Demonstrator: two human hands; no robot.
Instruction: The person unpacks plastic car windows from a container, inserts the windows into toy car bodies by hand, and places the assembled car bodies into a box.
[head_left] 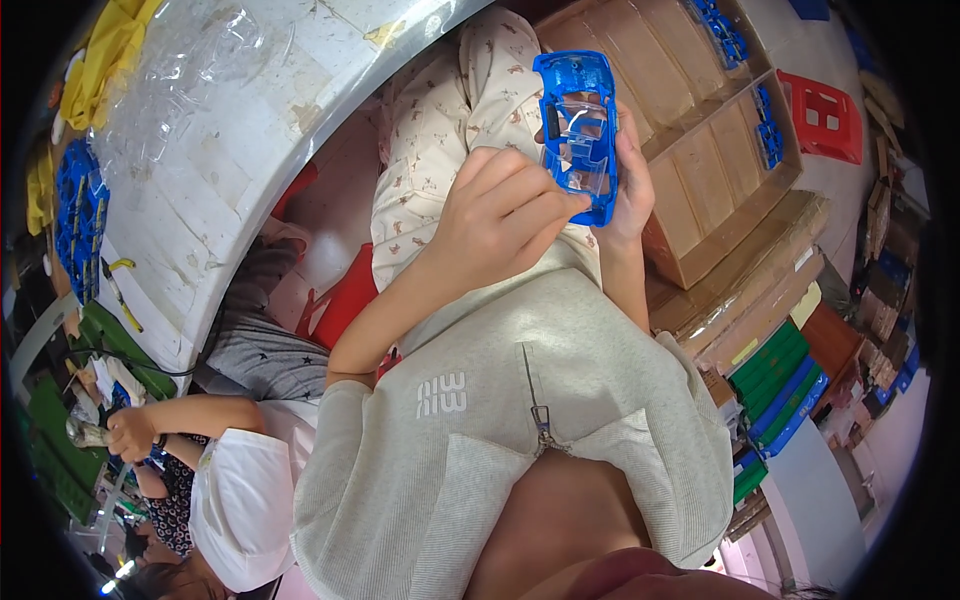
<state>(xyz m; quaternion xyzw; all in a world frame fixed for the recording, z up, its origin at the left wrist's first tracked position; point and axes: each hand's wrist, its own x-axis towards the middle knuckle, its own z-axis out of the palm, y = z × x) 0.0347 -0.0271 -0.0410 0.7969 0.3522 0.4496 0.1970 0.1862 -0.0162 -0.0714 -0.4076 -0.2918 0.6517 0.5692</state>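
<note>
Both hands meet at the blue car shell: the right hand grasps its right side; the left hand curls its fingers at the lower end, pinching or merely touching, I cannot tell. The shell is above the lap, near the carton's left edge.

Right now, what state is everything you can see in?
Blue car shell: held in the right hand
Clear window piece: within the shell; whether fixed, unclear
Left hand: fingers curled, at the shell's near end
Brown box: open, blue parts inside
Collar: spread open
</note>
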